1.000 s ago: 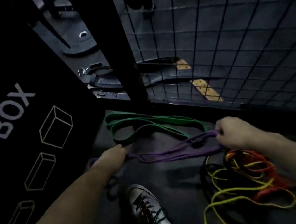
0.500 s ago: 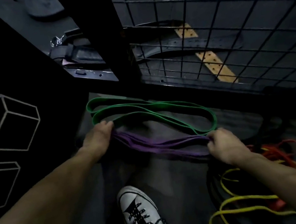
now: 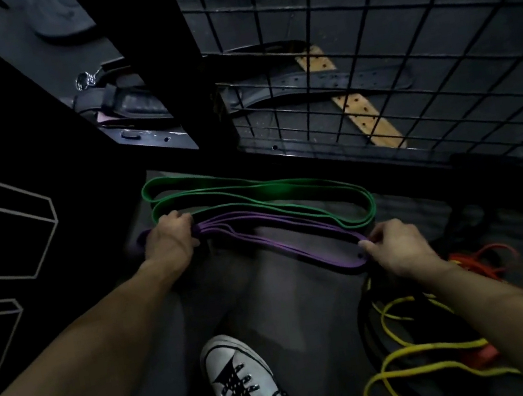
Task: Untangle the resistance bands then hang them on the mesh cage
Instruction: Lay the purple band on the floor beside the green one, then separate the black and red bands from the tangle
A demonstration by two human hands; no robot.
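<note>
Stretching across the dark floor (image 3: 269,299), the purple resistance band (image 3: 277,240) is held at both ends. Its left end is gripped by the left hand (image 3: 170,238), whose fingers are curled over the gathered strands, a short purple loop showing just past the knuckles. Its right end is pinched by the right hand (image 3: 394,247) between thumb and curled fingers. Between the two hands the band lies in several flat strands that run side by side, low over the floor; whether they rest on it cannot be told.

Just beyond the purple band, nearer the cage, the green resistance band (image 3: 252,192) is laid on the floor in long doubled loops. Its left loop is touched or nearly touched by the fingertips of the left hand, and its right bend lies close beside the right hand.

The mesh cage (image 3: 366,44) is seen upright at the top and right, framed by a thick black post (image 3: 162,59). Behind the mesh, a dark leather belt (image 3: 337,79) and a tan perforated strap (image 3: 367,116) are seen lying on the ground.

At the lower right, a tangle of yellow cords (image 3: 425,356), orange cords (image 3: 479,262) and a black band (image 3: 371,334) is heaped on the floor, near the right forearm. A white laced sneaker (image 3: 246,388) is planted at bottom centre. On the left, a black box (image 3: 6,152) printed with white cube outlines is stood beside the left arm.
</note>
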